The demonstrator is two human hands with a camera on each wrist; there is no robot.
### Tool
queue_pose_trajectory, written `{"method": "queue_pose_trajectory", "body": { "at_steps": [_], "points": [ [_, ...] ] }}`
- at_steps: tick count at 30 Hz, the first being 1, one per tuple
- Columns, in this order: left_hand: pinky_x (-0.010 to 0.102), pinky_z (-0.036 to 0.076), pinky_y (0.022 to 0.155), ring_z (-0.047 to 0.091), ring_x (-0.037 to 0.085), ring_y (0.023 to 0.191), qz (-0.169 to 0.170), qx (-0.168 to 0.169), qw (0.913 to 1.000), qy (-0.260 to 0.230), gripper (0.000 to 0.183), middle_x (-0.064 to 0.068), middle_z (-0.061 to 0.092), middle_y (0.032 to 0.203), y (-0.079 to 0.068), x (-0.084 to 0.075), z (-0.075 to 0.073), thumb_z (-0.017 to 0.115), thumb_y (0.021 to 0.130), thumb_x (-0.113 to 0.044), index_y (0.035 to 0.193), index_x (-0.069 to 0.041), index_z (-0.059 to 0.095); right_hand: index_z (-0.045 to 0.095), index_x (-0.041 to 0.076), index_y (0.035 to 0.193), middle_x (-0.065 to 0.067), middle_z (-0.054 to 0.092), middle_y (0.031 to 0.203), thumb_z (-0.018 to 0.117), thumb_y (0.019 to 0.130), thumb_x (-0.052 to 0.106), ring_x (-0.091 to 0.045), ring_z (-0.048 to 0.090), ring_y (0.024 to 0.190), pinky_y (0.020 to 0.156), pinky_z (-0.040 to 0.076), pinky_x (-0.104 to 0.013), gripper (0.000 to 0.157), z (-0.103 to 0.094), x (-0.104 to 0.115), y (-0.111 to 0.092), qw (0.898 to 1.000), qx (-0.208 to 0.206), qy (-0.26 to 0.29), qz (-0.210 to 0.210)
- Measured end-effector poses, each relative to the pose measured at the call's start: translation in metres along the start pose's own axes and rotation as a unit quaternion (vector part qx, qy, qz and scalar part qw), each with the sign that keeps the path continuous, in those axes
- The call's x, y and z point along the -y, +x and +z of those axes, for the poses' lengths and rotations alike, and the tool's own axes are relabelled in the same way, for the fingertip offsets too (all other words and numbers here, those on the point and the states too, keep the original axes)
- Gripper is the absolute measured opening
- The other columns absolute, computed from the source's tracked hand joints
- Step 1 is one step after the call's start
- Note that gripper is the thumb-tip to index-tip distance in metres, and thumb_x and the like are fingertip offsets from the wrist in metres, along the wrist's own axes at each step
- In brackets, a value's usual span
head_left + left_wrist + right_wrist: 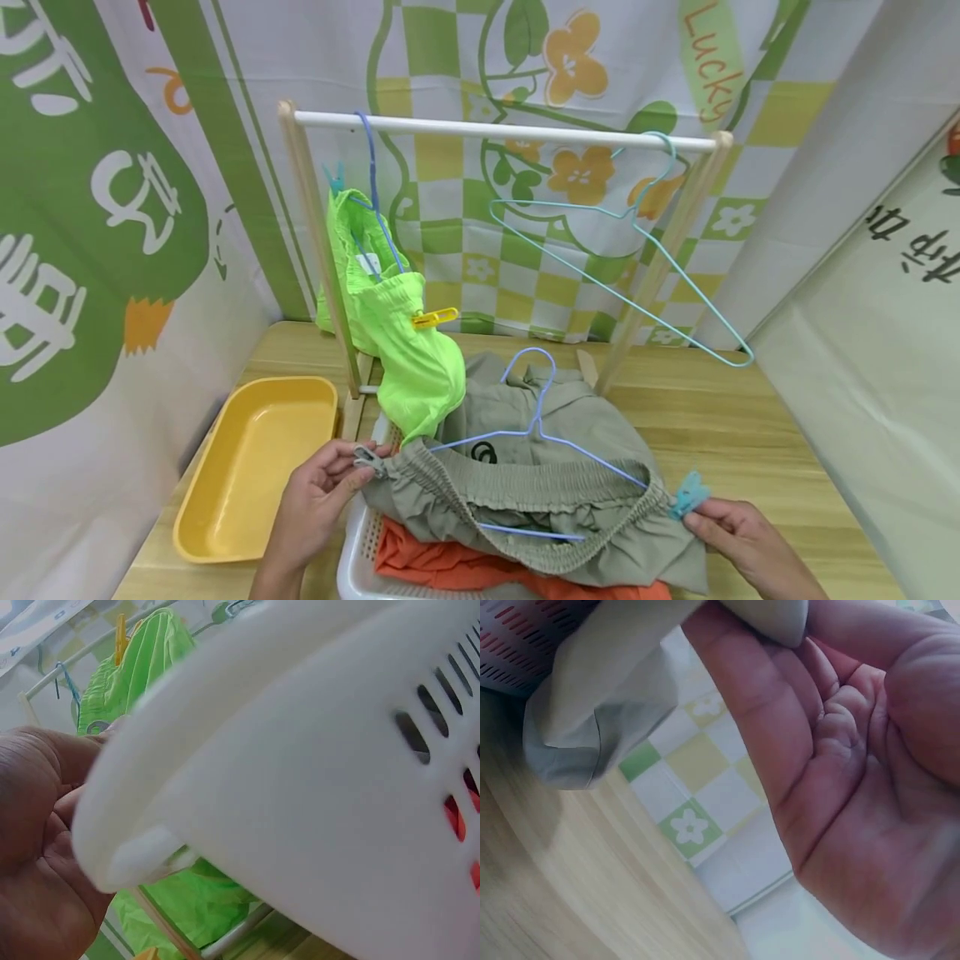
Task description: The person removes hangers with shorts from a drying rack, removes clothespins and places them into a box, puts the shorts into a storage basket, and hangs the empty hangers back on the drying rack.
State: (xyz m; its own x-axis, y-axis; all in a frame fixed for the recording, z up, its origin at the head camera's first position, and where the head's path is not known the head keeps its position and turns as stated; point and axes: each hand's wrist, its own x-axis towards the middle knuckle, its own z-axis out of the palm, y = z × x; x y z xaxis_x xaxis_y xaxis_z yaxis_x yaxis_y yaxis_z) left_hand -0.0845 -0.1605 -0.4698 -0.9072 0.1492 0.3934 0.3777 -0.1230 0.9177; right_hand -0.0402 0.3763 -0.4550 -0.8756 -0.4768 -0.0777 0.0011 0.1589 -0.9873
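Grey-green pants point(465, 483) with an elastic waistband lie over the white basket point(360, 550), a purple hanger point(540, 417) set inside the waistband. My left hand point(318, 492) pinches a grey clothespin point(369, 460) at the waistband's left end. At the other end sits a blue clothespin point(688, 496). Just beside it, my right hand point(738, 537) pinches the edge of the pants, whose pale cloth point(600, 682) shows near the fingers in the right wrist view. The basket wall point(300, 772) covers much of the left wrist view, hiding the left fingertips in part.
Behind stands a rack with a white rod point(487, 127). Bright green shorts point(405, 350) hang at its left with a yellow clothespin point(435, 318); a teal hanger point(637, 217) hangs at right. Orange cloth point(442, 562) lies in the basket. A yellow tray point(258, 467) stands left.
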Motion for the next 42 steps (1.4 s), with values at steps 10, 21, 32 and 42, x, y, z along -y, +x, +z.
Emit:
{"method": "queue_pose_trajectory", "body": {
  "at_steps": [10, 21, 32, 42],
  "points": [
    [0.033, 0.054, 0.097, 0.07, 0.023, 0.111, 0.017, -0.028, 0.9994, 0.009, 0.016, 0.022, 0.071, 0.119, -0.001, -0.001, -0.002, 0.059, 0.095, 0.017, 0.112, 0.017, 0.059, 0.068, -0.002, 0.099, 0.005, 0.07, 0.093, 0.04, 0.11, -0.002, -0.007, 0.066, 0.089, 0.079, 0.06, -0.034, 0.03, 0.005, 0.003, 0.0, 1.0, -0.02, -0.015, 0.012],
    [0.031, 0.054, 0.095, 0.07, 0.019, 0.11, 0.029, -0.093, 0.9945, 0.037, 0.021, 0.02, 0.072, 0.119, -0.004, -0.008, -0.013, 0.06, 0.093, 0.021, 0.114, 0.017, 0.059, 0.07, -0.003, 0.106, 0.001, 0.073, 0.099, 0.036, 0.109, -0.007, -0.008, 0.068, 0.092, 0.078, 0.061, -0.033, 0.035, 0.003, -0.003, 0.002, 1.0, -0.004, 0.004, -0.024],
    [0.02, 0.056, 0.084, 0.072, 0.006, 0.099, -0.066, -0.181, 0.9572, 0.215, 0.03, 0.017, 0.073, 0.117, -0.017, -0.014, -0.042, 0.072, 0.095, 0.003, 0.124, 0.003, 0.067, 0.07, -0.003, 0.104, 0.001, 0.072, 0.095, 0.038, 0.11, -0.001, -0.009, 0.068, 0.09, 0.079, 0.061, -0.034, 0.033, 0.003, 0.002, 0.003, 1.0, -0.014, -0.002, 0.013],
    [0.009, 0.052, 0.078, 0.063, -0.011, 0.094, -0.105, -0.175, 0.9158, 0.346, 0.032, 0.018, 0.074, 0.114, -0.034, -0.006, -0.07, 0.074, 0.095, -0.003, 0.126, 0.003, 0.068, 0.072, -0.001, 0.11, 0.001, 0.073, 0.101, 0.036, 0.109, -0.008, -0.008, 0.068, 0.094, 0.08, 0.06, -0.031, 0.036, 0.002, -0.006, 0.003, 1.0, -0.008, 0.007, -0.02]
  ]
}}
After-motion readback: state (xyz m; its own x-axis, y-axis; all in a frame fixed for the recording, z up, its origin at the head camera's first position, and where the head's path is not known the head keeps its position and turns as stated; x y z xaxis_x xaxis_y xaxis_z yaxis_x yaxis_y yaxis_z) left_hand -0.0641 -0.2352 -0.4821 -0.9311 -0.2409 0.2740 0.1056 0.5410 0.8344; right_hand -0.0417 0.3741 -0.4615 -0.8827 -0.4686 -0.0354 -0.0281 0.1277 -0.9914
